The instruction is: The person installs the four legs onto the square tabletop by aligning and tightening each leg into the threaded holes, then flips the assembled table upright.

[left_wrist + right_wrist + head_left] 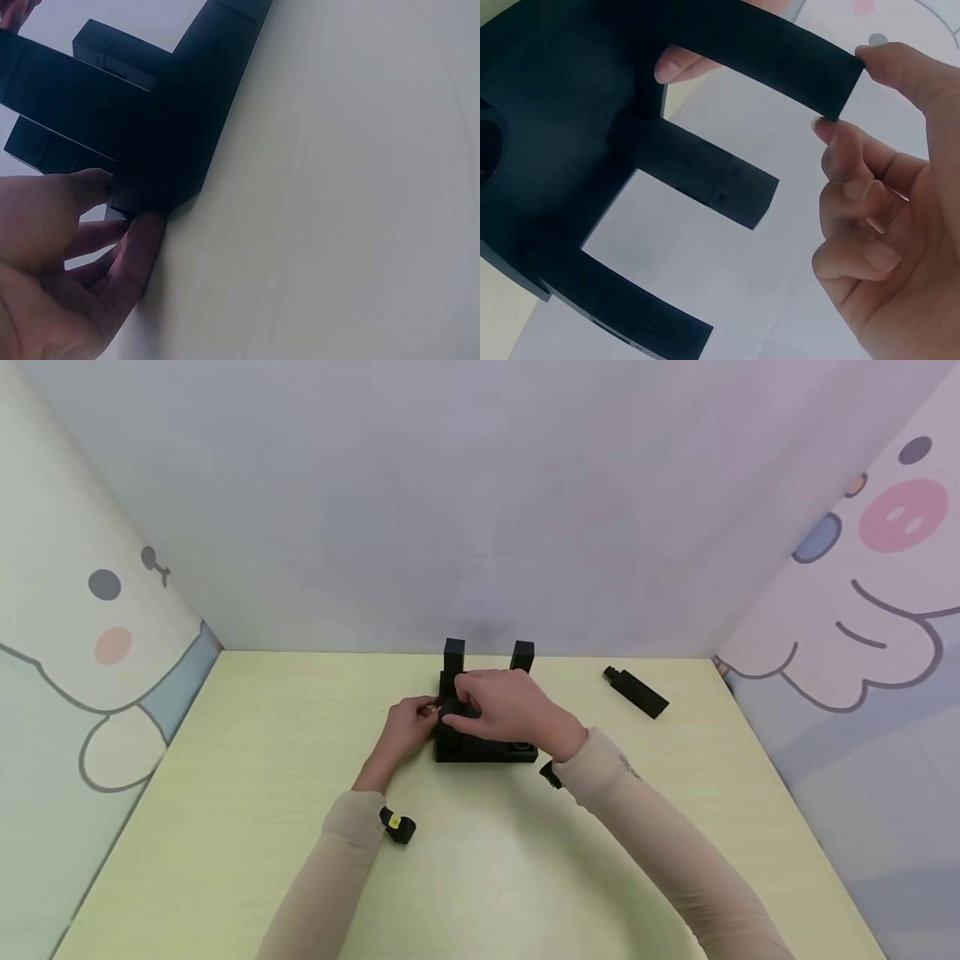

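Observation:
A black stand (pixel 487 752) with a flat base and upright posts sits on the table in the head view. My left hand (pixel 407 727) is at its left side; in the left wrist view, the thumb and fingers (pixel 142 244) grip a corner of the base (pixel 176 142). My right hand (pixel 506 706) reaches across above the base. Seen from the right wrist, its thumb and index finger pinch the free end of one post (pixel 810 71), the other fingers loosely curled. Two more posts, a middle one (pixel 712 176) and an outer one (pixel 630 307), rise beside it.
On the table (pixel 225 827), right of the stand, lies a loose black post (pixel 636 693) with a narrow tab at one end. A pale curtain (pixel 480 527) hangs behind the table, and cartoon-printed panels flank both sides.

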`<state>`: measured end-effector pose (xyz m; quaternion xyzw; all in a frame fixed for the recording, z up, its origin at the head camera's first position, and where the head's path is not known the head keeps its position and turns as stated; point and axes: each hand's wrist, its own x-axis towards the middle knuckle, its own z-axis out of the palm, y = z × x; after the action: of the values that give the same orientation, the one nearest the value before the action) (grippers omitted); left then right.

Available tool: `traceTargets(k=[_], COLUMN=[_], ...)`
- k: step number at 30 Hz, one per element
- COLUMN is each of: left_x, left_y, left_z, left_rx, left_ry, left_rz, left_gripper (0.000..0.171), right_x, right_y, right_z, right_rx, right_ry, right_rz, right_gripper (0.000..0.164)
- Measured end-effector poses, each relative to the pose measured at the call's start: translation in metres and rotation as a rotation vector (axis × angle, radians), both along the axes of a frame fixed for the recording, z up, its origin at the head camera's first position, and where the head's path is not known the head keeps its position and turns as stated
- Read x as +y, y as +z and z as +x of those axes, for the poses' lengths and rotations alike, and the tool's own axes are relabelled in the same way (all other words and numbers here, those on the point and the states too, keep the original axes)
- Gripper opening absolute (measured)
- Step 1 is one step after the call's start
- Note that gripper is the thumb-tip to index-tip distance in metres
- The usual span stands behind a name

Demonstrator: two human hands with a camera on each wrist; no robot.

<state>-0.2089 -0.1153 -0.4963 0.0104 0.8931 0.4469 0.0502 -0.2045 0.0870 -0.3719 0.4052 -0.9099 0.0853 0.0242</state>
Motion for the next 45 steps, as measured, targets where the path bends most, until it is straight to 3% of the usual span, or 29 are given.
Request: traceTargets(k=[5, 14, 19, 26, 30, 37, 45], left_x=[0.000, 0.000, -0.001, -0.001, -0.001, 0.000, 0.000], left_y=[-0.002, 0.000, 0.001, 0.002, 0.001, -0.001, -0.002], left_z=[0.000, 0.001, 0.000, 0.002, 0.002, 0.002, 0.000], left_rx=[-0.002, 0.008, 0.008, 0.008, -0.002, -0.005, -0.009], left_ry=[-0.002, -0.002, -0.009, -0.012, -0.008, -0.003, 0.002], left_rz=[0.012, 0.002, -0.001, -0.003, 0.000, -0.006, -0.016], left_gripper=[0.034, 0.035, 0.038, 0.037, 0.037, 0.039, 0.040], right_x=[0.000, 0.005, 0.003, -0.002, 0.000, 0.008, 0.007], right_y=[-0.003, 0.006, 0.002, -0.003, -0.001, 0.006, 0.007], right_z=[0.000, 0.000, 0.000, 0.002, 0.002, 0.000, 0.001], right_rx=[0.029, -0.031, 0.014, 0.071, 0.039, -0.038, 0.007], right_ry=[-0.030, 0.046, 0.038, 0.001, 0.031, 0.112, 0.102], right_rz=[0.008, 0.009, -0.019, -0.018, 0.009, 0.073, 0.066], right_gripper=[0.048, 0.039, 0.030, 0.039, 0.033, 0.041, 0.032])
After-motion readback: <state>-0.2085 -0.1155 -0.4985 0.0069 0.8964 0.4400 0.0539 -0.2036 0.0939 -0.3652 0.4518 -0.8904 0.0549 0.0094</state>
